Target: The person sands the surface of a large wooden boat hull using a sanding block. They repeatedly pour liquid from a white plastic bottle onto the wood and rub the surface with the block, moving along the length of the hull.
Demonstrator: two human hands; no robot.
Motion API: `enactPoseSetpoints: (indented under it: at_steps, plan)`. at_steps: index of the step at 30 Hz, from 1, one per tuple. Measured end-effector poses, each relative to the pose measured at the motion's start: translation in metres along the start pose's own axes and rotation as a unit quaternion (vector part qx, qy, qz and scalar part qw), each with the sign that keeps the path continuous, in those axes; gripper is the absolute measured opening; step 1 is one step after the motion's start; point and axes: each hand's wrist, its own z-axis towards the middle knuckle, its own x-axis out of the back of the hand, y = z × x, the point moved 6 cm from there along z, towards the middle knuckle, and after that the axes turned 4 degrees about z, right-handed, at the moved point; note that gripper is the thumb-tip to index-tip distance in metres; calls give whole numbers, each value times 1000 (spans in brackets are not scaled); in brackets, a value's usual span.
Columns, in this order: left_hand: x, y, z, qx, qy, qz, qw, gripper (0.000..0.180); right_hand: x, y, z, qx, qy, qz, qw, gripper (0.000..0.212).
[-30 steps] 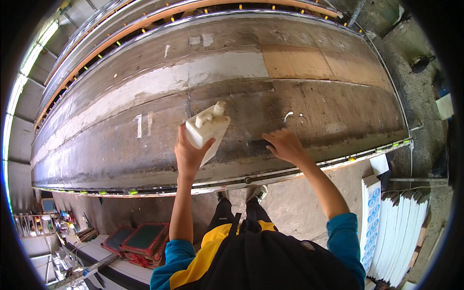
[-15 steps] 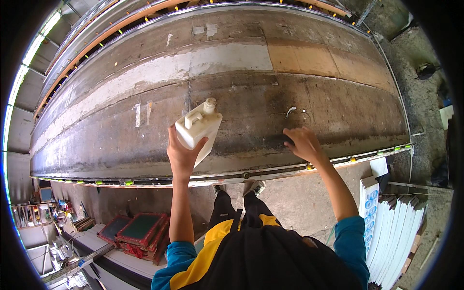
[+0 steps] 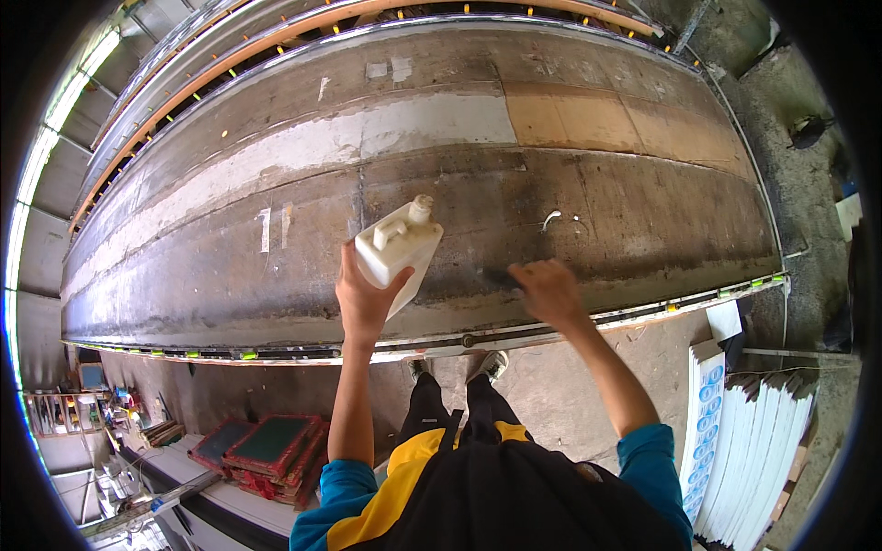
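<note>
My left hand (image 3: 361,303) is closed round the side of a whitish plastic jerrycan (image 3: 397,259), its thumb across the near face. The jerrycan has a moulded handle and a capped neck, and leans with the neck toward the far right, just over the long worn table (image 3: 441,184). My right hand (image 3: 548,292) is right of the jerrycan, low over the table and smeared by motion. Its fingers are curled round something dark at the fingertips, too blurred to name. A small white curved scrap (image 3: 551,219) lies on the table beyond that hand.
The table's near edge carries a metal rail (image 3: 467,341) with green and yellow clips. Red-framed screens (image 3: 276,444) are stacked at lower left. White panels (image 3: 749,459) stand at lower right. A tan sheet (image 3: 574,119) covers part of the table's far right.
My left hand and the jerrycan have shifted slightly right and nearer. My right hand has swung left and a little nearer, toward the jerrycan, still holding the dark thing.
</note>
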Motion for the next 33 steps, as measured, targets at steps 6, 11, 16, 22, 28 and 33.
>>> enactPoseSetpoints:
  at_steps: [6, 11, 16, 22, 28, 33]
  plan:
    - [-17, 2, 2, 10, -23, -13, 1000, 66, -3, -20, 9, -63, -60, 65, 994, 42]
    - [-13, 3, 0, -9, -11, 3, 1000, 66, 37, 75, -17, -238, -18, 29, 971, 40]
    - [-11, 13, 1, -16, 12, 28, 999, 67, 31, 49, 8, -244, -35, 70, 967, 40]
    - [-15, 27, 6, -42, 34, 27, 998, 66, -10, -1, 30, -177, -116, 128, 969, 49]
    - [-9, 41, -2, -46, 56, 50, 996, 63, 8, 136, -5, -292, -69, 237, 924, 66]
    - [-5, 38, -8, -12, 69, 52, 996, 63, 49, 180, 4, -391, 27, 174, 903, 55]
